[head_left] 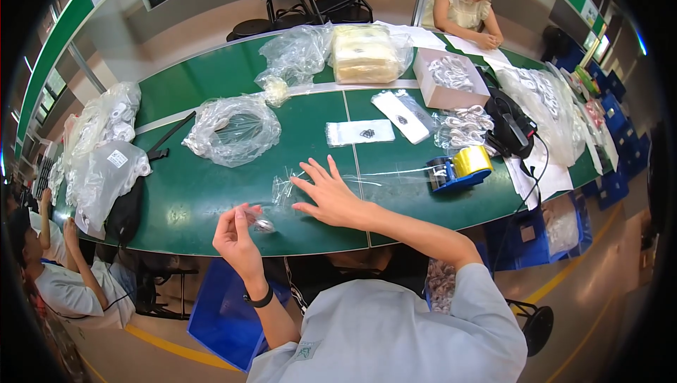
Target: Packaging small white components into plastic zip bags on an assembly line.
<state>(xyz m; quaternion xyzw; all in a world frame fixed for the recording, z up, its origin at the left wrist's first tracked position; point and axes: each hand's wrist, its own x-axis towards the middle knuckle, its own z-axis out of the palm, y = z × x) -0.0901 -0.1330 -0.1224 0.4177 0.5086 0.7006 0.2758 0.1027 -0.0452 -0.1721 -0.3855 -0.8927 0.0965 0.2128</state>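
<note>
Pale shirt (395, 326) nearest; left fingers (241, 222) pinch a clear packet (264, 226), probably light, slippery, best held by its edge; right fingers (310, 172) splayed, grasping nothing.

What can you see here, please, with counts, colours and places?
Table: one, green, centre.
Tape dispenser: one, blue and yellow, right.
Box: one, pale, holding white cables, far right.
Plastic coil: one, clear, left of centre.
Wrapped stack: one, cream, far edge.
Flat packets: two, white, table middle.
Bag: at least one, black, right.
Clear bags: several, transparent, both ends.
Stools: several, black, back wall.
Bins: several, blue, below table.
Co-workers: at least two, pale clothes, both sides.
Small packet: one, clear, near edge.
Left hand: one, bare, holding small packet.
Right hand: one, bare, beside clear plastic strips.
</note>
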